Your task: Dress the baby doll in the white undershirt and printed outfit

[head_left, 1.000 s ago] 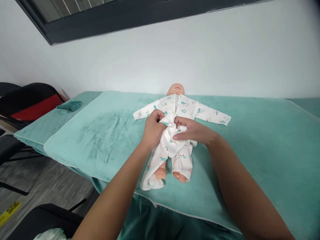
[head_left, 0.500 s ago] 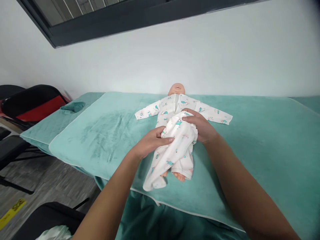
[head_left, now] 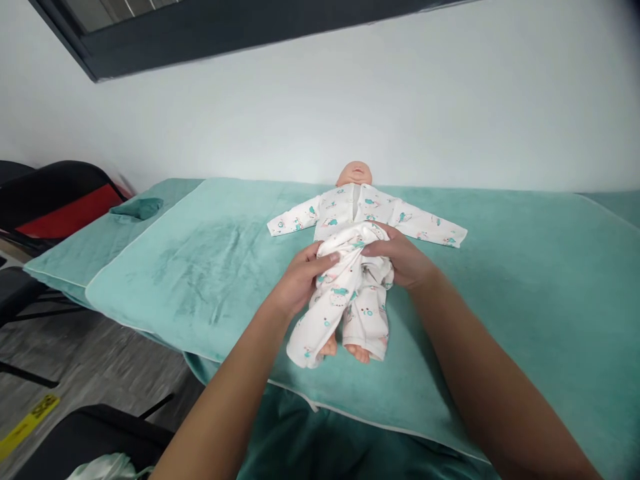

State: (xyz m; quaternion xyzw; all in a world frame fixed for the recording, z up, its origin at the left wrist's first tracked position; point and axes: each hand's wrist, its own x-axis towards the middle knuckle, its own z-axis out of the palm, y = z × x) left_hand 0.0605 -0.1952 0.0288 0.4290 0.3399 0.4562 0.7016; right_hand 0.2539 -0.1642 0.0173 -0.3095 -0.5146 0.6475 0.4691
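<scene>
A baby doll (head_left: 356,174) lies on its back, head toward the wall, in a white printed baby top (head_left: 336,208) with its sleeves spread sideways. Over its lower body are matching baby pants (head_left: 367,317), bunched at the upper part. My left hand (head_left: 304,275) pinches the fabric on the left side, thumb on top. On the right, my right hand (head_left: 400,257) grips the gathered upper edge between thumb and fingers. The doll's toes (head_left: 358,353) show at the leg cuffs. Fabric hides part of my fingers.
The doll lies on a padded bed with a green velvety cover (head_left: 200,267), close to a white wall (head_left: 320,113). A black and red chair (head_left: 65,207) stands at the left. Another black chair (head_left: 100,433) at lower left bears a pale cloth item (head_left: 107,467).
Both hands have shifted their hold on the pants. The left pant leg, twisted before, now lies fuller and flatter, with its cuff higher. The view has moved slightly.
</scene>
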